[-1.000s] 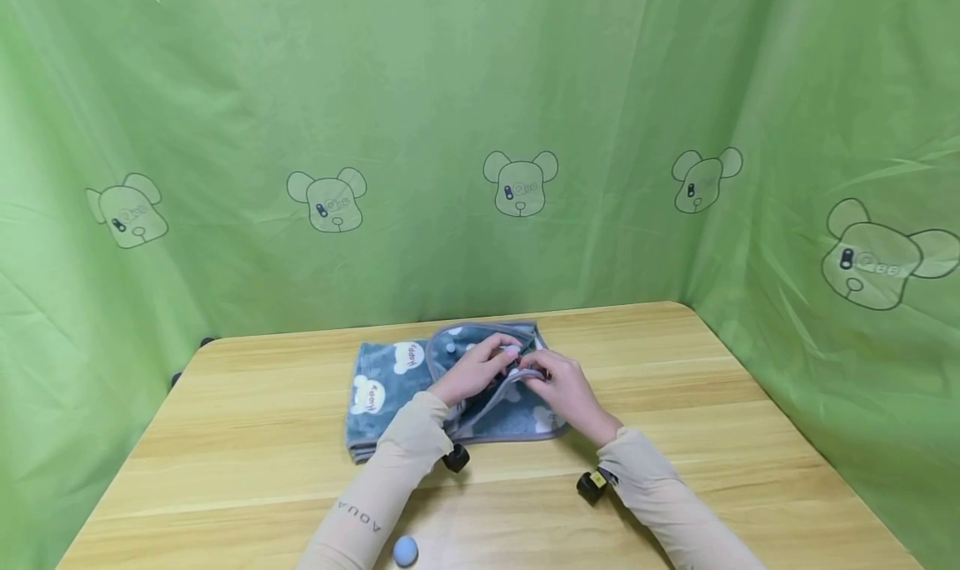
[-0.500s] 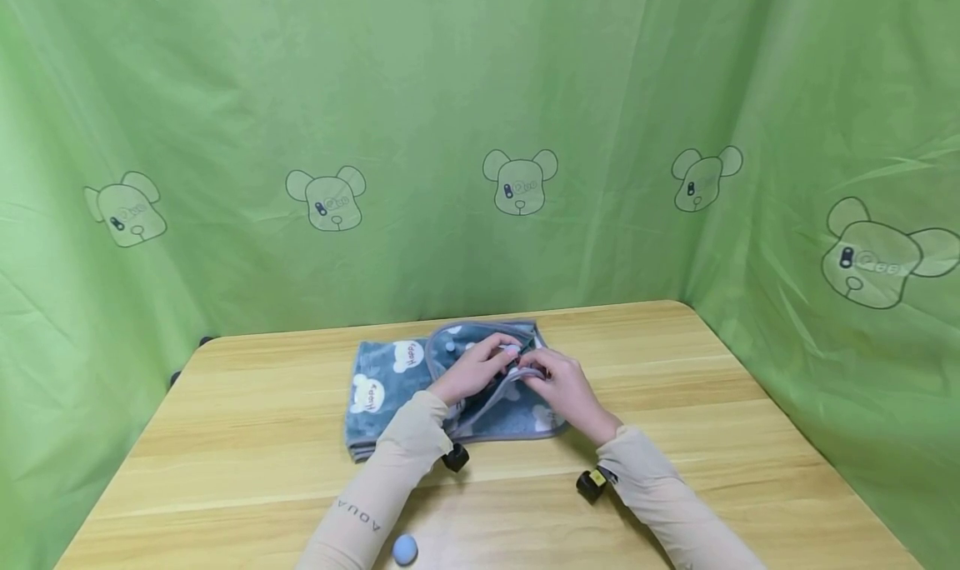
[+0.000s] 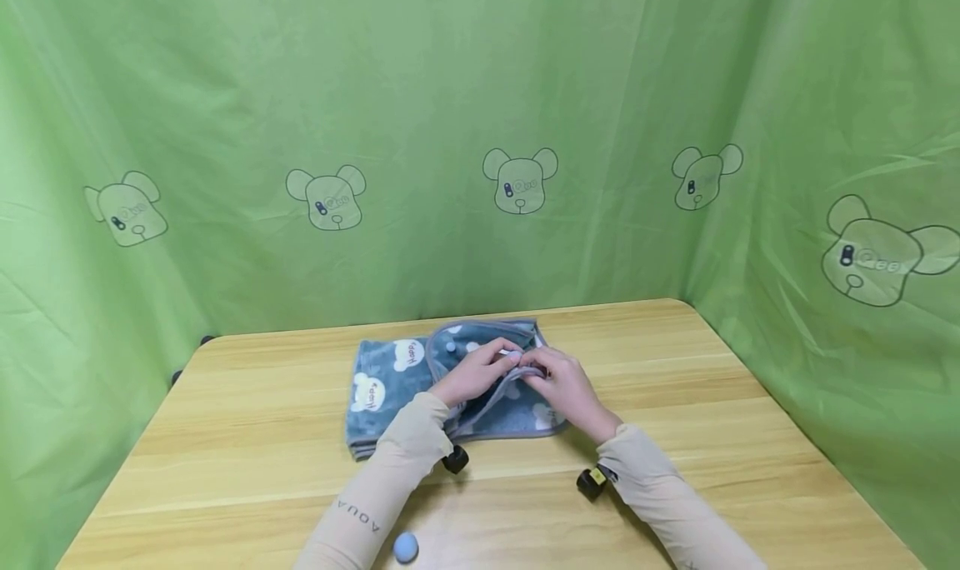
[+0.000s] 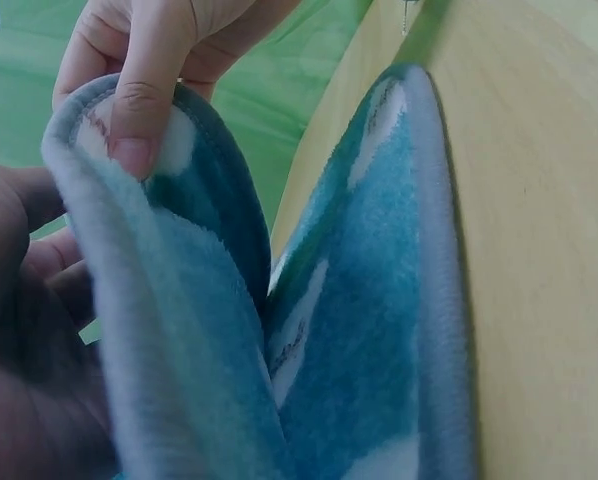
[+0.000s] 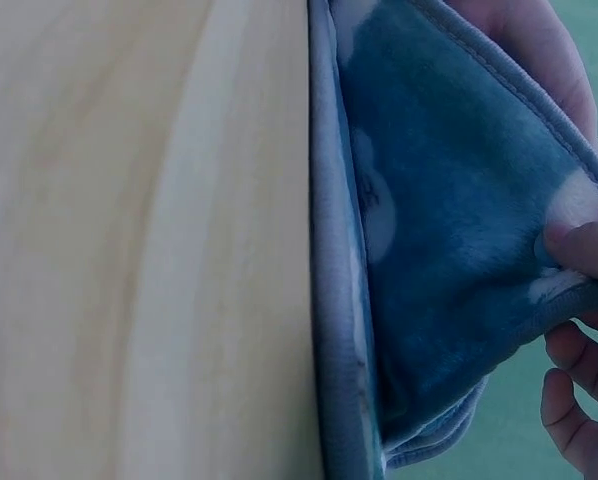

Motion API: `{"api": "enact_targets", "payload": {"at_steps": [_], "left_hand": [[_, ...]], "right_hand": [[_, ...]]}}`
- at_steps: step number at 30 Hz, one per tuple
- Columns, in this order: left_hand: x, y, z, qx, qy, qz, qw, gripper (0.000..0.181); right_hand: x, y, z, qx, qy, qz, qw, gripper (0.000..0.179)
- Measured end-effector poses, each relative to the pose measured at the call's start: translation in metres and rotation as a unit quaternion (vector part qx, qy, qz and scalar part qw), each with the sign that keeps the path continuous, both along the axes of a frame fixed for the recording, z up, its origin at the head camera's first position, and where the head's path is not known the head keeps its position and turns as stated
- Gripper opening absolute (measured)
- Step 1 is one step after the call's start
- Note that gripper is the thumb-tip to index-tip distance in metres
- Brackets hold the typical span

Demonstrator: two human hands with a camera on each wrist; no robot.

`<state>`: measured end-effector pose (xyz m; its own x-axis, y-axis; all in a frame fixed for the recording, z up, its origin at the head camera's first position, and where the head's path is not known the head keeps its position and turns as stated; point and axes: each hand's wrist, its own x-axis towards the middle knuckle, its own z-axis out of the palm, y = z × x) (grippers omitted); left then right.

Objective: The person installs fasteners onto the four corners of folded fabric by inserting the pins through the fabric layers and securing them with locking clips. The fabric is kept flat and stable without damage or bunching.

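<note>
A blue-teal fleece blanket with grey binding and white bear heads lies folded on the table. Its upper layers are lifted and parted at the right. My right hand pinches the bound edge of a raised flap, thumb on the inner face by a small blue snap button. From the other side my left hand holds the same raised part, its fingertips close against the right hand's. In the left wrist view, some left fingers show behind the flap. Another snap button shows on the blanket's upper layer.
A small blue ball rests on the wooden table near the front, beside the left sleeve. Green curtains with bear-head drawings close off the back and sides. A black wrist camera hangs under the left wrist.
My left fingertips have shifted slightly right and in against the right hand's, covering more of the gap in the fabric. The right hand and the folded blanket stay almost still.
</note>
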<state>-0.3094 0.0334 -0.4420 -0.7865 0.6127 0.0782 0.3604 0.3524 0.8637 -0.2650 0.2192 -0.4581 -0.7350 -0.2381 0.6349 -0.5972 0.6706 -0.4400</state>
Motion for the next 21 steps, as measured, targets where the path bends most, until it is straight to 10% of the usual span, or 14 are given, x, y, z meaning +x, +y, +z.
{"api": "enact_targets", "payload": {"at_steps": [21], "left_hand": [[0.02, -0.019, 0.022, -0.106, 0.084, 0.004, 0.9908, 0.054]], "right_hand": [[0.002, 0.0, 0.004, 0.003, -0.017, 0.001, 0.9999, 0.014]]}}
